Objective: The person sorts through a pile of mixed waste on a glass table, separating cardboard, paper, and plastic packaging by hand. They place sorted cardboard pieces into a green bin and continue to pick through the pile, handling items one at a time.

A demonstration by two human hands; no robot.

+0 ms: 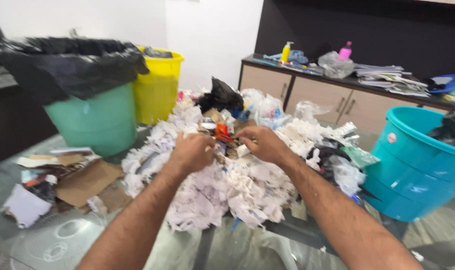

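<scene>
Item: mixed waste heap — mostly torn white paper, with clear plastic bags, card scraps and a black bag at the far side. It lies in the middle of the glass desk, directly in front of me.

My left hand — curled, knuckles up, fingers closed into the top of the heap. What exactly they pinch I cannot tell; it looks like paper and a bit of card.

My right hand — also curled, fingertips pressed together on small scraps just right of an orange scrap. That scrap sits between my two hands, touching or nearly touching both.

Around the heap:
- green bin, far left, lined with a black bag.
- yellow bin, just right of and behind the green one.
- blue bin, near right, something black inside.
- flattened cardboard pieces, near left on the desk, apart from the heap.
- sideboard, far right, carrying bottles and stacked papers.

Step in hand, as I judge it: picking through the top of the heap, separating the coloured bit from the white paper. The next move calls for a clean pinch on one piece alone, lifting it free without dragging loose shreds along.
</scene>
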